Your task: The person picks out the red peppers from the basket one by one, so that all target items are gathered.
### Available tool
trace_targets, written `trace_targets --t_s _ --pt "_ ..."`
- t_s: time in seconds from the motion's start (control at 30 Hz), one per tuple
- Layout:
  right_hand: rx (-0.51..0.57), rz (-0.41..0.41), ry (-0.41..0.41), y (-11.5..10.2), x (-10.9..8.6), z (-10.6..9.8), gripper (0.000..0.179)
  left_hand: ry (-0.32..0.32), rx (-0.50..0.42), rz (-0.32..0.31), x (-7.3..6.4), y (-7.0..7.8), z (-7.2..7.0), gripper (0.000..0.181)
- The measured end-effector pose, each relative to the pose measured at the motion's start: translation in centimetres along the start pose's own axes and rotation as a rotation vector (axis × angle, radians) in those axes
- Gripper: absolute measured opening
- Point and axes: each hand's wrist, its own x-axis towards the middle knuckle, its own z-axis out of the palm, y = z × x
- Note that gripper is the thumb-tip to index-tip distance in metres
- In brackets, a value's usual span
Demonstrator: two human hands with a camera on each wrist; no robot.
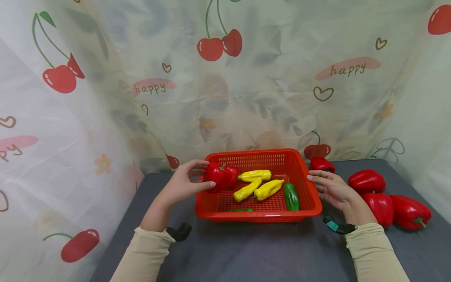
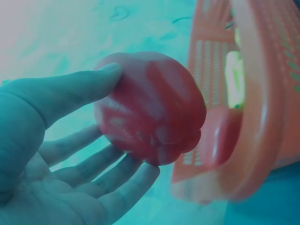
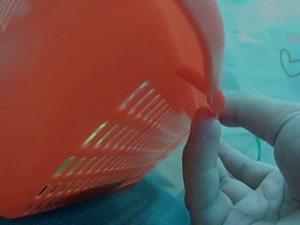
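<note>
My left hand (image 1: 184, 180) holds a red bell pepper (image 1: 216, 178) over the left rim of a red-orange plastic basket (image 1: 258, 214). In the left wrist view the thumb lies on top of this bell pepper (image 2: 150, 108) and the fingers are beneath it. Behind it, inside the basket, is another red bell pepper (image 2: 221, 136). At the right side, my right hand (image 1: 336, 191) pinches the basket's rim (image 3: 213, 70) between thumb and finger. Three yellow peppers (image 1: 268, 190) and a green pepper (image 1: 291, 196) lie inside; a second green one (image 1: 241, 210) is mostly hidden by the front wall.
Several red bell peppers (image 1: 367, 181) lie on the dark table (image 1: 260, 254) right of the basket, close to my right forearm. One red bell pepper (image 1: 321, 163) sits behind my right hand. A printed curtain (image 1: 246, 109) encloses the back and sides.
</note>
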Motion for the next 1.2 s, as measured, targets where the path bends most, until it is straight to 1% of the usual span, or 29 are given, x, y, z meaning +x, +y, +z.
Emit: trace_targets --t_s 0.13,0.27,0.4,0.53,0.67,0.9,1.03,1.2 --pt "0.003 -0.001 0.003 0.0 0.0 0.0 0.014 0.031 -0.03 -0.002 -0.8 -0.4 -1.5 0.057" --pt "0.004 -0.003 0.003 0.0 -0.1 0.1 0.014 0.068 -0.053 -0.021 -1.5 -1.2 -2.7 0.059" --pt "0.001 -0.003 0.002 0.0 -0.1 0.1 0.015 0.105 -0.065 -0.038 -2.1 -2.1 -3.6 0.061" --pt "-0.006 -0.002 0.003 0.0 -0.1 0.1 0.015 0.137 -0.058 -0.035 -2.7 -2.9 -4.5 0.062" --pt "-0.007 0.0 0.005 0.0 -0.1 0.1 0.016 0.167 -0.066 -0.035 -3.2 -3.7 -5.1 0.063" --pt "-0.002 -0.003 -0.006 0.1 0.0 0.0 0.016 0.223 -0.115 -0.09 -4.2 -5.6 -5.8 0.066" --pt "-0.003 -0.002 -0.004 0.1 0.2 0.0 0.017 0.267 -0.129 -0.121 -4.8 -6.4 -6.1 0.067" --pt "-0.026 0.004 -0.002 0.0 0.2 0.0 0.016 0.311 -0.149 -0.135 -5.4 -7.3 -6.4 0.064"
